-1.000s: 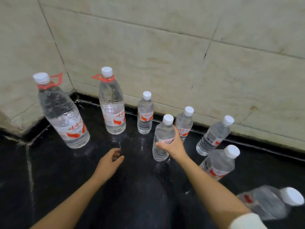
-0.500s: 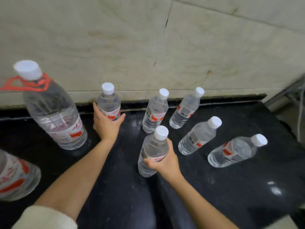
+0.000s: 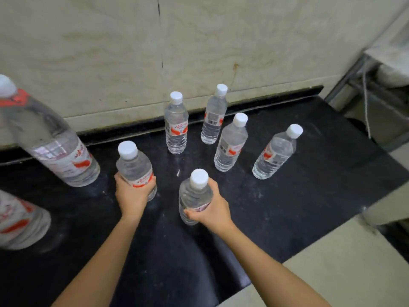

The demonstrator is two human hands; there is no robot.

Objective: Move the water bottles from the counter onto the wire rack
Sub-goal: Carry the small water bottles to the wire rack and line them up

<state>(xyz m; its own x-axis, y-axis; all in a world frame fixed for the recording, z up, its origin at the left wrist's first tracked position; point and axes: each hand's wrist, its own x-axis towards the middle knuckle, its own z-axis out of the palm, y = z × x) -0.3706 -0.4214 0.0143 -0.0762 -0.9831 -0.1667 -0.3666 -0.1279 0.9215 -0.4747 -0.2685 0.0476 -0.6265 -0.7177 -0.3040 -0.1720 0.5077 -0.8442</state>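
your left hand [image 3: 130, 193] curls round the lower body of the left small bottle [image 3: 132, 165], fingers across its red label. your right hand [image 3: 212, 211] grips the right small bottle [image 3: 194, 196] from the right side, thumb in front, just below the shoulder. both bottles are upright and white-capped, above the black counter [image 3: 287, 207]; whether their bases touch it you cannot tell. beyond your hands four more stand free on the counter: the red-label bottle [image 3: 176, 127], the bottle nearest the wall [image 3: 213, 120], the middle bottle [image 3: 231, 145] and the rightmost bottle [image 3: 275, 154]. to your left a large bottle [image 3: 48, 142] with a red neck ring stands on the counter, and a second large bottle [image 3: 17, 220] is cut off at the edge. a pale stone wall [image 3: 110, 52] backs the counter, and a metal frame [image 3: 376, 89] shows past its right end.
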